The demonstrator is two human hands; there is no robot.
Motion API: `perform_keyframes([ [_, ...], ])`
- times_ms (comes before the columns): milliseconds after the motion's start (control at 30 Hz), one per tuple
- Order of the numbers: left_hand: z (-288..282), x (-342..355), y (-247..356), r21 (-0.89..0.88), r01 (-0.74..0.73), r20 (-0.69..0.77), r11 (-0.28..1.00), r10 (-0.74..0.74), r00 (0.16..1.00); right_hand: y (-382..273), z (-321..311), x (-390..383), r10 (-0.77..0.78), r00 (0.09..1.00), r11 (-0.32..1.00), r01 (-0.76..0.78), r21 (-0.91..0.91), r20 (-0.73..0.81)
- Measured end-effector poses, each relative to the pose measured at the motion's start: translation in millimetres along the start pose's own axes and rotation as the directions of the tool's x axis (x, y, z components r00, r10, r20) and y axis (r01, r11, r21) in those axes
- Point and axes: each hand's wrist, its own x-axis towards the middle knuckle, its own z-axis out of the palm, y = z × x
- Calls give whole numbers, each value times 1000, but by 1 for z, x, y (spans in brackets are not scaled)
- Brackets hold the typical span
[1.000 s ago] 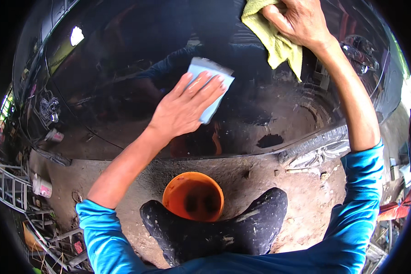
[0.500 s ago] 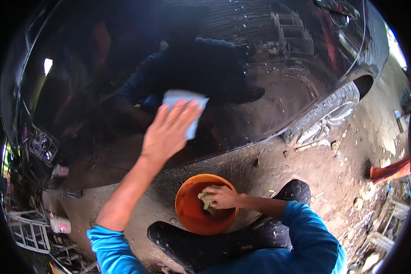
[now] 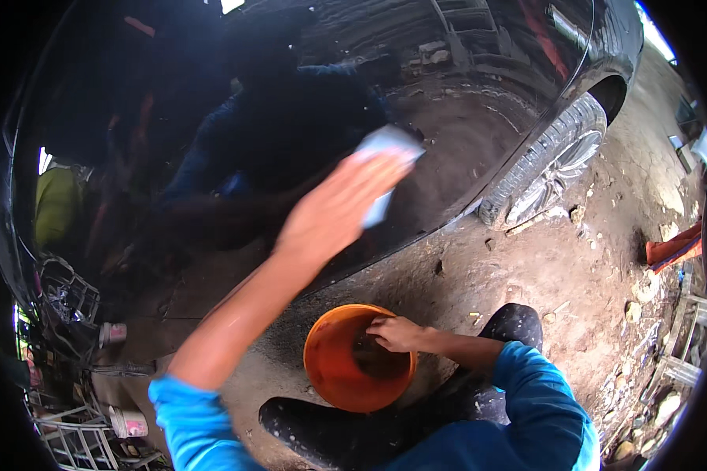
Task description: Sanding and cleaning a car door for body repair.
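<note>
My left hand (image 3: 349,198), blurred by motion, presses a light blue pad (image 3: 378,209) against the glossy dark car panel (image 3: 173,102); its fingers lie over the pad. My right hand (image 3: 394,334) is down inside the orange bucket (image 3: 330,369) between my legs, fingers curled. What it grips is hard to make out in the dark interior of the bucket.
The car's wheel (image 3: 548,169) is to the right, under the panel's lower edge. An orange-red object (image 3: 672,247) and pale scrap pieces (image 3: 679,369) lie on the dirt floor (image 3: 573,282) at right. A metal frame (image 3: 71,432) and a small white-pink container (image 3: 130,422) are at lower left.
My right hand came down from the panel with the yellow-green cloth into the bucket; the cloth is now hidden. My left hand has moved the pad right. The view has shifted, showing more wheel.
</note>
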Motion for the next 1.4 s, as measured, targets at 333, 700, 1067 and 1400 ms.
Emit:
perform_keyframes([
  [333,66,-159,21,15,73,208,997,-74,975,17,-59,-37,167,986,986,-167,-2,-27],
  [700,35,8,69,-109,64,89,992,-55,995,16,-52,-38,154,987,988,-155,1,40],
  [1067,52,98,123,-100,35,-123,994,-47,991,25,-26,-33,107,994,993,-107,-43,11],
  [1400,108,-72,130,-206,96,252,974,-42,967,19,-57,-51,180,983,982,-176,-70,41],
])
